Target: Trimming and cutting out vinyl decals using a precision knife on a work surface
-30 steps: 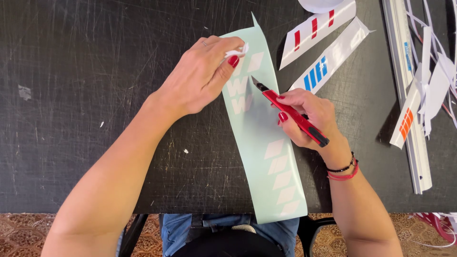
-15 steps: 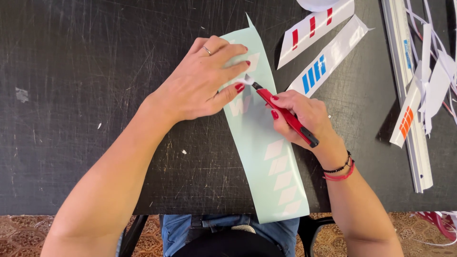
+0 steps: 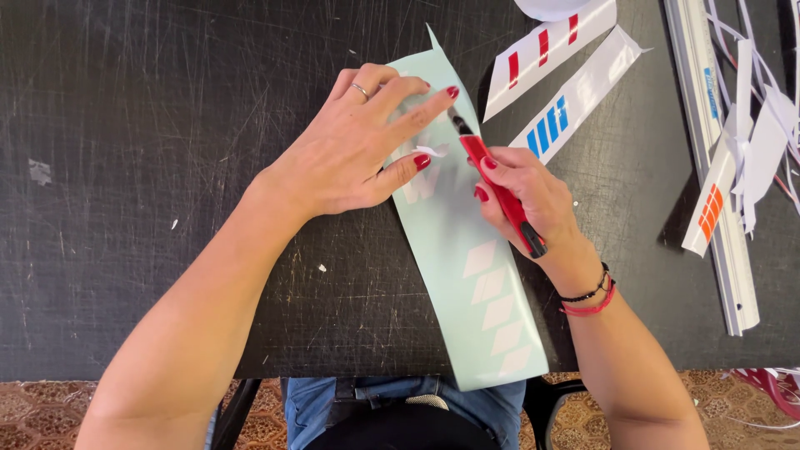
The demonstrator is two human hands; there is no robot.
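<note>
Since a second ago, left hand (image 3: 354, 146) has slid up the pale green strip (image 3: 467, 250), fingers spread flat, pressing it to the table (image 3: 125, 167). Right hand (image 3: 525, 196) grips the red knife (image 3: 498, 190), tip just beside the left forefinger; the strip's long axis runs toward the body.

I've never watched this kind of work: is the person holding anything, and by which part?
The right hand grips a red craft knife by its handle, blade tip on the pale green strip. The left hand presses flat on that strip.
</note>
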